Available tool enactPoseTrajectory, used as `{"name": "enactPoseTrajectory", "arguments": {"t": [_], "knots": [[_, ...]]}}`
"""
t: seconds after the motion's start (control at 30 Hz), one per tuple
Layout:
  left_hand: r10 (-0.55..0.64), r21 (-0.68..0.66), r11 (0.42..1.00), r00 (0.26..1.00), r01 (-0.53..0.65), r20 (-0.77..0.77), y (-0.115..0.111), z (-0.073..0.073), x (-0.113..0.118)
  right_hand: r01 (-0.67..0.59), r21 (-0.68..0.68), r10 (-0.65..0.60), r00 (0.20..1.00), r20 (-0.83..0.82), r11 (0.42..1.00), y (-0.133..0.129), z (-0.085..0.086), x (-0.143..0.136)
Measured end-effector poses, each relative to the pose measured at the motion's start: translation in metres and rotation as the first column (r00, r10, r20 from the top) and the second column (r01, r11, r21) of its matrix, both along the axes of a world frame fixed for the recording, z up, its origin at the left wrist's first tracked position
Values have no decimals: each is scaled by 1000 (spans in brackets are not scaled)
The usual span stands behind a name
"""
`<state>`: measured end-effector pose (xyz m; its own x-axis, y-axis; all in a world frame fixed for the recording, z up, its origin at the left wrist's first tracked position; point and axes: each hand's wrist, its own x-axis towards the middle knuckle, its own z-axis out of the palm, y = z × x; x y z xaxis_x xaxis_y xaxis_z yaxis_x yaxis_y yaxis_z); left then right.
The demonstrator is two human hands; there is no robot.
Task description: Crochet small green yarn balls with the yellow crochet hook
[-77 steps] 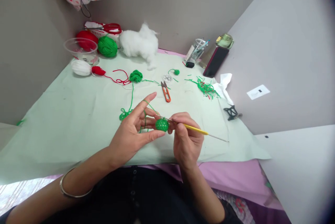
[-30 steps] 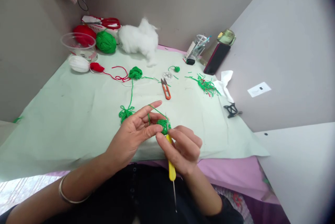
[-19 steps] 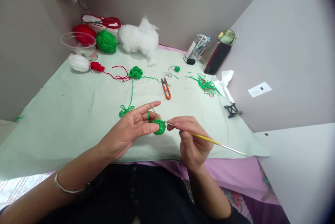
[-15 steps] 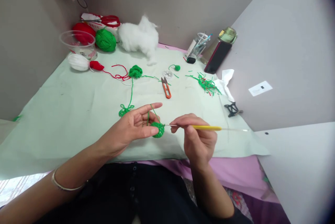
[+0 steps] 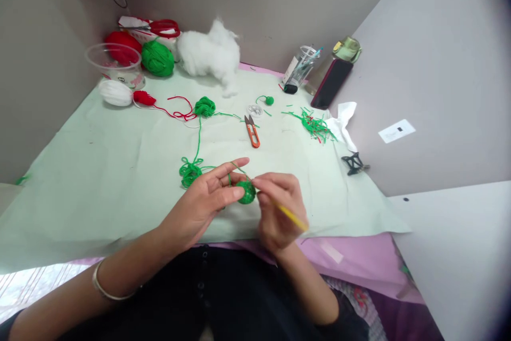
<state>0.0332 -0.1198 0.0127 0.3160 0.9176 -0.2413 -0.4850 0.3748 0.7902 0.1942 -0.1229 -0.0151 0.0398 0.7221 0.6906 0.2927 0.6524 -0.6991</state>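
Two bare hands meet over a pale green cloth near the front edge of a table. The left hand (image 5: 202,200) pinches a small green crocheted piece (image 5: 247,192), thumb in front and covering part of it, with a green strand (image 5: 240,169) running over the raised index finger. The right hand (image 5: 280,210), slightly blurred, has its fingers closed round a yellow-handled hook (image 5: 293,217); its fingertips are at the piece's right side and hide the hook's front end. The crocheted piece is held between the hands, above the cloth.

Just beyond the left hand lies a loose green tangle (image 5: 190,173), its yarn leading back to a green bundle (image 5: 205,107). Orange-handled snips (image 5: 254,139) lie beyond the fingers, near a clear round case (image 5: 255,110) and a tiny green ball (image 5: 269,100). To the right are green and red yarn scraps (image 5: 315,127), white tissue (image 5: 344,122) and a black frame-like object (image 5: 353,163).

At the back right, a dark phone (image 5: 332,84) leans in front of a green-lidded bottle (image 5: 346,49), beside a clear cup (image 5: 300,68). At the back left, a clear tub (image 5: 137,81) partly overlaps red yarn (image 5: 123,44); green yarn (image 5: 158,58) and fluffy white stuffing (image 5: 209,55) sit alongside.
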Motion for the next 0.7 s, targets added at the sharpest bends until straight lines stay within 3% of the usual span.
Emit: {"name": "enactPoseTrajectory", "arguments": {"t": [0.13, 0.2, 0.3, 0.43, 0.7], "knots": [[-79, -15, 997, 996, 80, 30, 7, -1, -14, -214, -189, 125, 909, -397, 958, 10, 16, 9], [-99, 0, 995, 995, 99, 32, 8, -2, -17, -313, -254, 149, 848, -508, 915, 12, 21, 10], [-101, 36, 994, 995, 102, -13, 6, -4, -14, -371, -289, 204, 856, -475, 882, 9, 21, 7], [-77, 149, 984, 992, 92, -105, 3, -5, -10, -267, -239, 198, 940, -276, 934, 6, 17, 2], [17, 334, 935, 929, 116, -369, 4, 9, -15, -402, -378, 198, 858, -475, 834, 16, 22, 12]]}}
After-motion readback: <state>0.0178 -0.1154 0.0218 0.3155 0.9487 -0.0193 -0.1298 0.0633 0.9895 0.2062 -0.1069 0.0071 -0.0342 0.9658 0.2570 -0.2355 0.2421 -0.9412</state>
